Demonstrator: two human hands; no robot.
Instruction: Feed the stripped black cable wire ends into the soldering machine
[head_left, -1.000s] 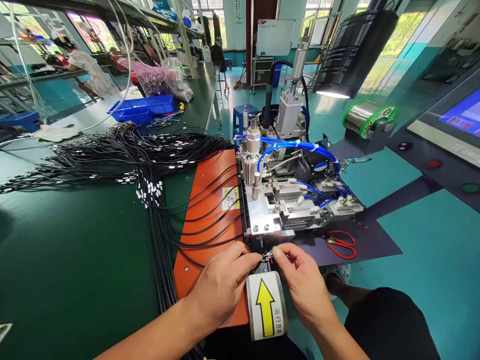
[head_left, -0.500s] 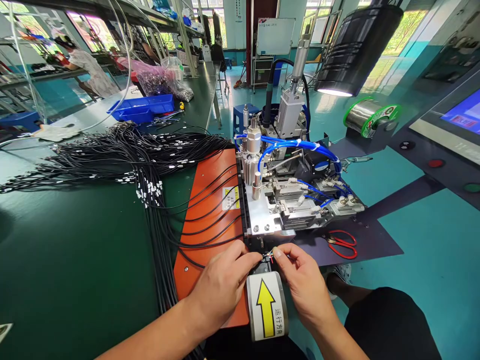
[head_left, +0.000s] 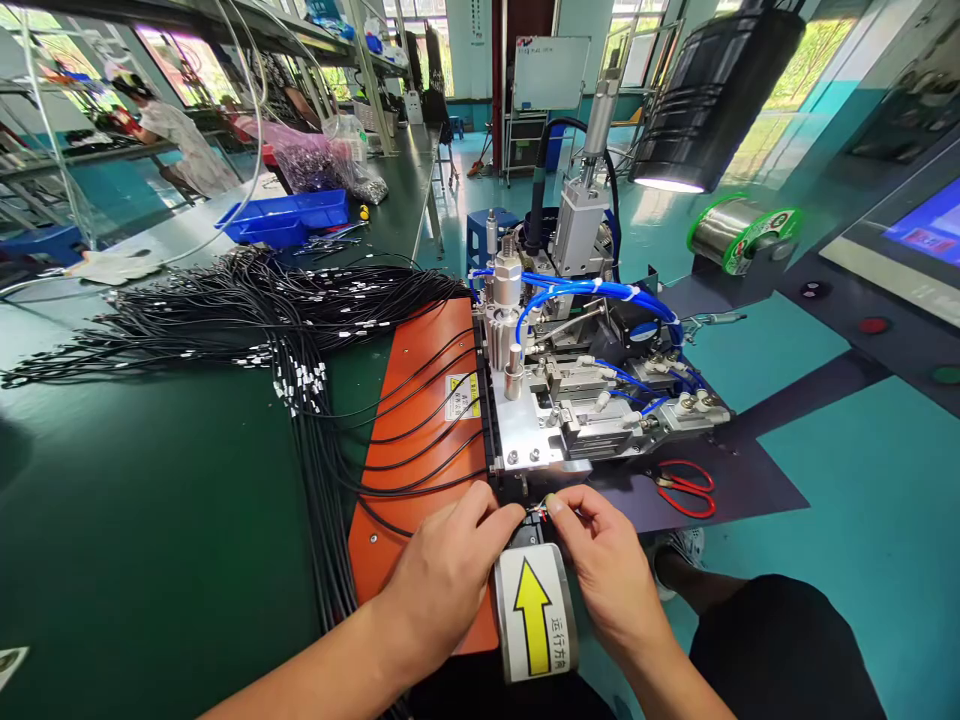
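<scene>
My left hand [head_left: 442, 570] rests on the orange plate [head_left: 420, 380], its thumb and forefinger pinched on the end of a thin black cable [head_left: 390, 523]. My right hand [head_left: 600, 565] pinches the same cable's tiny wire tip [head_left: 537, 511] from the other side. Both pinches meet just in front of the metal machine [head_left: 570, 400], above the white cover with the yellow arrow [head_left: 534, 610]. Several black cables lie across the orange plate into the machine's left edge.
A big bundle of black cables [head_left: 225, 310] spreads over the green bench at left. Red-handled scissors [head_left: 682, 487] lie on the dark mat to the right. A solder spool [head_left: 739, 235], a lamp [head_left: 705, 100], a blue tray [head_left: 285, 215] and a person at a far bench [head_left: 172, 130] are behind.
Both hands have edged slightly forward toward the machine, still pinched on the wire tip. Nothing else has moved.
</scene>
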